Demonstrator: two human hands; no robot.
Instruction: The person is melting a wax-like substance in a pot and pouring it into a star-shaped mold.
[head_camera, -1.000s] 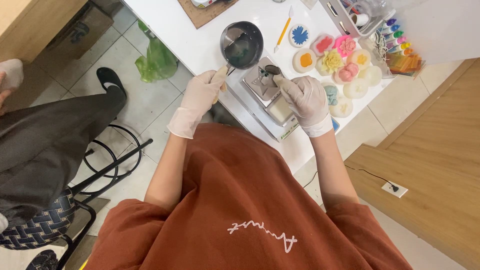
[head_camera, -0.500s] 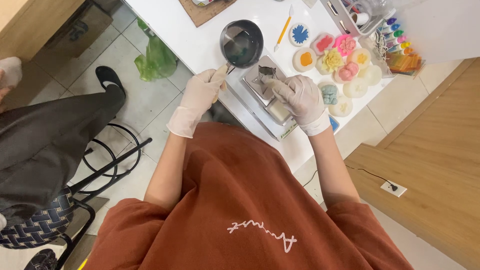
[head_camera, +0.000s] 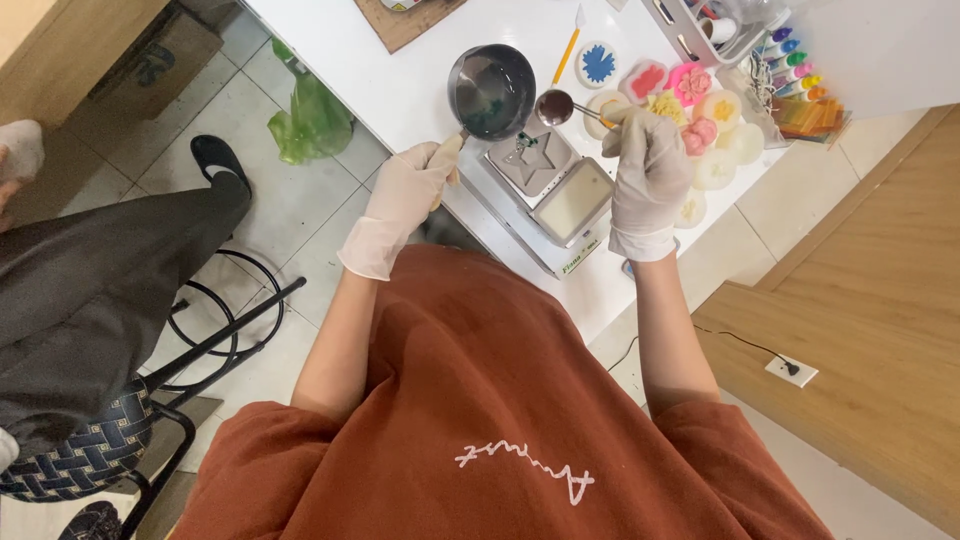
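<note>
Spoon (head_camera: 553, 106): small metal ladle with a round bowl, held level above the white table (head_camera: 400, 90), between the pot and the coloured shapes; its handle runs right into the right hand.
Right hand (head_camera: 648, 165): gloved, fingers closed around the spoon handle, wrist bent down toward the body, just right of the scale.
Left hand (head_camera: 410, 190): gloved, curled shut on the pot's pale handle at the near table edge.
Pot (head_camera: 491, 90): small dark saucepan, upright, just left of the spoon; a little dark greenish liquid at the bottom.
Star mould (head_camera: 532, 160): grey, star-shaped hollow, sitting on the scale below the spoon; contents unclear.
Scale (head_camera: 570, 205): white, flat, between both hands.
Coloured shapes (head_camera: 690, 85): blue, pink, yellow and white moulded pieces, far right of the spoon.
Marker row (head_camera: 795, 60): coloured caps, far right corner.
</note>
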